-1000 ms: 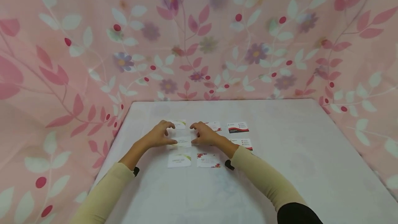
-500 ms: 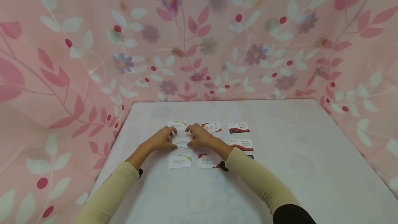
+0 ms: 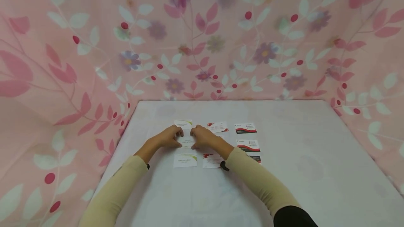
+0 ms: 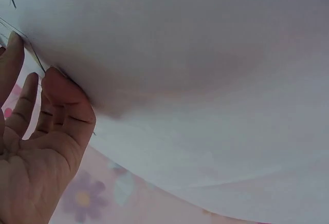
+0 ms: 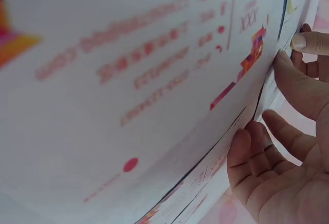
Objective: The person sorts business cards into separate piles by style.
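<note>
A white business card (image 3: 187,140) with pale print lies flat in the middle of the left column, between both hands. My left hand (image 3: 168,137) holds its left side in the head view, thumb low and fingers curled above. My right hand (image 3: 203,137) holds the right side in the same way. In the left wrist view, the left hand (image 4: 49,126) has its fingertips at a thin edge close to the white cloth. In the right wrist view, the right hand (image 5: 288,167) reaches past a red-printed card (image 5: 154,70), with left-hand fingertips close by.
Green-curved cards lie above (image 3: 183,123) and below (image 3: 185,160). Red-flowered cards (image 3: 217,127) form a middle column, partly hidden by the right arm. Red-and-black cards (image 3: 248,145) stand to the right. A white cloth covers the table (image 3: 300,157); floral fabric (image 3: 202,38) hangs behind it.
Both hands have closed in on the middle left card from either side, their gap narrowing. The right forearm has shifted left, uncovering more of the right column. The head view has shifted slightly.
</note>
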`<state>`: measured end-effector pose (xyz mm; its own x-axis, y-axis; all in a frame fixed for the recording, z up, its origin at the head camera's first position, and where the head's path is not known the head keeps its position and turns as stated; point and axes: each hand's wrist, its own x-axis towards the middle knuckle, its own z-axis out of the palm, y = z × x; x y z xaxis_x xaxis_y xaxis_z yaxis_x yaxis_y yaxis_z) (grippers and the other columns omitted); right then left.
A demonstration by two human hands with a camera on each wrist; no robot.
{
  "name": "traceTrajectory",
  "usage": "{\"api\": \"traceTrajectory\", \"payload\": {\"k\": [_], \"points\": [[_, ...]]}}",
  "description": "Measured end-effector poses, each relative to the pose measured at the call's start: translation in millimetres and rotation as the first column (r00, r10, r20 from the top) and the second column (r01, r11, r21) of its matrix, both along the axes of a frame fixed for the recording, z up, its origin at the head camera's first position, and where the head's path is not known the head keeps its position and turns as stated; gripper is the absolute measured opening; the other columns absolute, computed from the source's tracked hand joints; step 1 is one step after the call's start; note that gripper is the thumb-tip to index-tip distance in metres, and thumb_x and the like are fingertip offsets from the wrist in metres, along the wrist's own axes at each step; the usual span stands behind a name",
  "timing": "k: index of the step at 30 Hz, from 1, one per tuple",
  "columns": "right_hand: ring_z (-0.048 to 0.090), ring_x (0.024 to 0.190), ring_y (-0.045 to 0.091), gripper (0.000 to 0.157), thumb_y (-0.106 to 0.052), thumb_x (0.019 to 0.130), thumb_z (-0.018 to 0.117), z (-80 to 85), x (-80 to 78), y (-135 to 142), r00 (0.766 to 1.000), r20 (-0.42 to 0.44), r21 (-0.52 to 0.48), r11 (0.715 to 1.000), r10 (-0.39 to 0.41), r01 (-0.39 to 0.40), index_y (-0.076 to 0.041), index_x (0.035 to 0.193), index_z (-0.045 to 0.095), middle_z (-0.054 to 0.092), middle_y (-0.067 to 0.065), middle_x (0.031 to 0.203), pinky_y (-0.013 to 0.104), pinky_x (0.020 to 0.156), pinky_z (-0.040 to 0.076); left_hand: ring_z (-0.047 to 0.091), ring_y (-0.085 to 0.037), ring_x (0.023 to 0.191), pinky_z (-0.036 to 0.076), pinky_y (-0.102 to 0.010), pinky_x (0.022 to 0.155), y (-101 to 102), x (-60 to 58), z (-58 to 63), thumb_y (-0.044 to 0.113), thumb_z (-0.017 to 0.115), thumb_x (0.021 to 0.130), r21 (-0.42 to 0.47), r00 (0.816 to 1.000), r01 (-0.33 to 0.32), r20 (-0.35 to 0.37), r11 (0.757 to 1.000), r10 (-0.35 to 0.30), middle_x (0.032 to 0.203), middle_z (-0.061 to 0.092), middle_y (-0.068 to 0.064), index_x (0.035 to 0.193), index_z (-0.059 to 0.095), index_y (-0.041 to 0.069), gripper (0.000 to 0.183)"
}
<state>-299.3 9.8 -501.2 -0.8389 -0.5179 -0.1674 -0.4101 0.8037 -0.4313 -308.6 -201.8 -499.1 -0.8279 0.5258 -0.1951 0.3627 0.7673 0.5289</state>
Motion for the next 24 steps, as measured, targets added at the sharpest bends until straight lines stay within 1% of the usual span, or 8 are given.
{"api": "traceTrajectory", "payload": {"k": [3, 8, 10, 13, 18, 24], "points": [[0.054, 0.103, 0.017, 0.054, -0.032, 0.078, 0.084, 0.0, -1.5, -0.6, 1.000, 0.019, 0.023, 1.000, 0.004, -0.004, -0.010, 0.123, 0.062, 0.057, 0.006, 0.118, 0.035, 0.098, 0.046, 0.053, -0.018, 0.083, 0.045, -0.029, 0.077, 2.3, -0.4, 1.3, 0.013, 0.083, 0.078, -0.013, 1.000, 0.013, 0.009, 1.000, -0.013, 0.107, 0.054, -0.012, 0.109, 0.061, 0.005, 0.039], [0.053, 0.102, 0.016, 0.052, -0.032, 0.078, 0.085, 1.8, -0.9, -4.0, 0.999, 0.025, 0.056, 0.998, -0.023, 0.022, -0.011, 0.119, 0.062, 0.056, 0.005, 0.116, 0.034, 0.095, 0.047, 0.052, -0.018, 0.083, 0.045, -0.029, 0.076, 1.6, -1.1, -0.9, 0.013, 0.083, 0.079, -0.016, 1.000, 0.015, 0.016, 1.000, -0.015, 0.106, 0.054, -0.011, 0.109, 0.061, 0.006, 0.038], [0.052, 0.099, 0.016, 0.051, -0.033, 0.077, 0.085, 2.5, 0.5, -5.7, 0.999, 0.032, 0.067, 0.997, -0.041, 0.039, -0.012, 0.118, 0.062, 0.056, 0.004, 0.114, 0.034, 0.092, 0.047, 0.052, -0.018, 0.084, 0.045, -0.030, 0.077, 1.3, -2.0, -2.3, 0.013, 0.083, 0.079, -0.025, 1.000, 0.018, 0.024, 1.000, -0.017, 0.106, 0.054, -0.011, 0.109, 0.060, 0.007, 0.038], [0.051, 0.094, 0.016, 0.051, -0.033, 0.076, 0.086, 2.6, 1.9, -7.6, 0.996, 0.039, 0.073, 0.995, -0.074, 0.071, -0.014, 0.116, 0.061, 0.054, 0.004, 0.111, 0.034, 0.087, 0.048, 0.054, -0.019, 0.086, 0.046, -0.032, 0.079, 2.2, -1.6, 0.3, 0.012, 0.082, 0.079, -0.031, 0.999, 0.025, 0.030, 0.999, -0.024, 0.107, 0.054, -0.013, 0.109, 0.059, 0.005, 0.039], [0.052, 0.089, 0.019, 0.050, -0.033, 0.075, 0.086, 3.0, 2.5, -8.7, 0.988, 0.049, 0.078, 0.987, -0.144, 0.140, -0.018, 0.113, 0.057, 0.052, 0.004, 0.108, 0.035, 0.079, 0.047, 0.054, -0.021, 0.088, 0.047, -0.033, 0.081, 5.0, -1.8, 4.0, 0.010, 0.081, 0.080, -0.025, 0.999, 0.015, 0.043, 1.000, -0.014, 0.108, 0.053, -0.014, 0.110, 0.056, 0.005, 0.039], [0.053, 0.089, 0.018, 0.050, -0.030, 0.077, 0.085, 2.9, 3.3, -11.5, 0.981, 0.092, 0.078, 0.983, -0.173, 0.166, -0.016, 0.114, 0.055, 0.058, 0.002, 0.103, 0.036, 0.078, 0.047, 0.053, -0.021, 0.088, 0.047, -0.033, 0.080, 6.5, -2.9, 3.7, 0.009, 0.082, 0.079, -0.031, 0.999, 0.022, 0.050, 0.999, -0.021, 0.107, 0.053, -0.014, 0.109, 0.055, 0.006, 0.041]]}}
